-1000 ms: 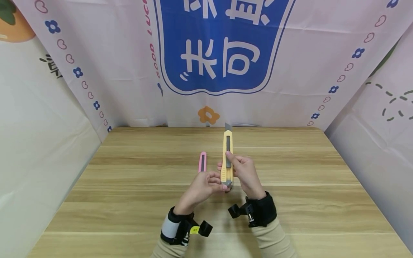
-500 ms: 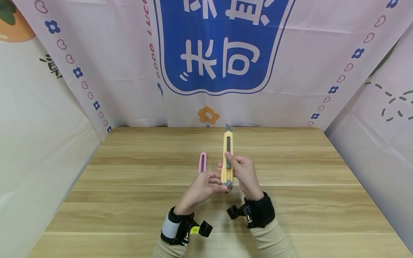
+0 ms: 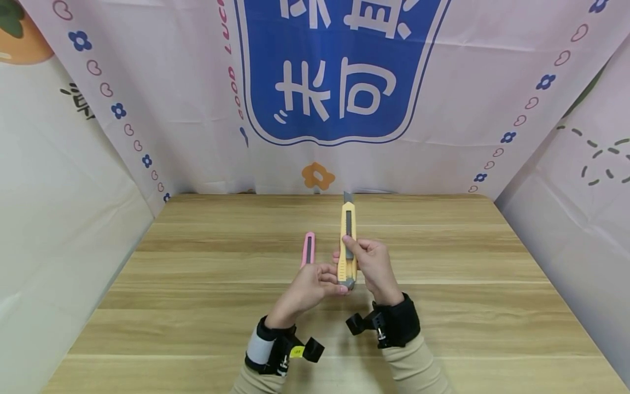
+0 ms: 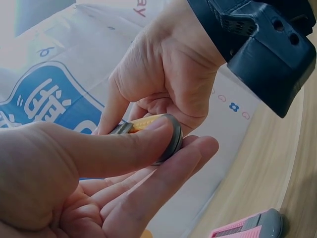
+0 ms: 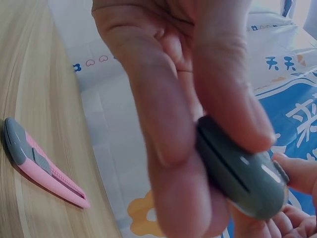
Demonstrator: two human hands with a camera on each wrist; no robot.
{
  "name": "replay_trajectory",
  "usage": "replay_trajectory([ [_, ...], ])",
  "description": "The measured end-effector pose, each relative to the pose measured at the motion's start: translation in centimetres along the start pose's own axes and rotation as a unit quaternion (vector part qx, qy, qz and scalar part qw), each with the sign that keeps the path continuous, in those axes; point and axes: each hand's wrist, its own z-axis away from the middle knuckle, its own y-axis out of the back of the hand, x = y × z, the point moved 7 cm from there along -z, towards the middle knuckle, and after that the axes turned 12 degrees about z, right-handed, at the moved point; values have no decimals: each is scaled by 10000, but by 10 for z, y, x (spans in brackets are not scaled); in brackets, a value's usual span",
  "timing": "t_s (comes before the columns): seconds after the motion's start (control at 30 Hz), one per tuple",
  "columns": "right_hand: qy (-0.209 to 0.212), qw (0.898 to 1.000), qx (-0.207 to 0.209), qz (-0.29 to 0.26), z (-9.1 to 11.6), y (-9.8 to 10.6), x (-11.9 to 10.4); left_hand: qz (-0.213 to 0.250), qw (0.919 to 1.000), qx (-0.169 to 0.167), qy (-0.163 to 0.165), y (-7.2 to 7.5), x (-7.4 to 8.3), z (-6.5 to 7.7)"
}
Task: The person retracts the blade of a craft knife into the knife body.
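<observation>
A yellow utility knife (image 3: 347, 219) with a grey end cap is held up over the table, its grey blade (image 3: 348, 197) sticking out at the far end. My left hand (image 3: 307, 284) pinches the end cap between thumb and fingers, as the left wrist view shows. Higher up the handle, my right hand (image 3: 376, 268) grips the knife, its thumb on the grey slider (image 3: 349, 253). In the right wrist view the end cap (image 5: 242, 171) hides most of the knife. A pink utility knife (image 5: 47, 168) lies on the table beyond my left hand, which partly covers it in the head view.
The wood-grain table (image 3: 172, 306) reaches back to a printed cloth (image 3: 206, 158) hanging at its far edge. More cloth hangs along the left and right sides. A black camera band (image 3: 398, 323) sits on my right wrist, and a similar one (image 3: 270, 347) on my left.
The yellow utility knife has shifted very slightly toward me, blade still out by about the same length. Both hands keep nearly the same hold, and the pink knife lies where it was.
</observation>
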Motion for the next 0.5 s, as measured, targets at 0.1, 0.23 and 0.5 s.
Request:
replay_trajectory([
  [0.1,-15,10000,-38,-41,0,0,0,30,10000,-14,11,0,-1,0],
  [0.23,-32,10000,-78,-43,-1,-1,0,85,9999,-46,40,0,-1,0],
  [0.5,-72,9999,-125,37,-2,0,1,278,9995,-118,74,0,-2,0],
])
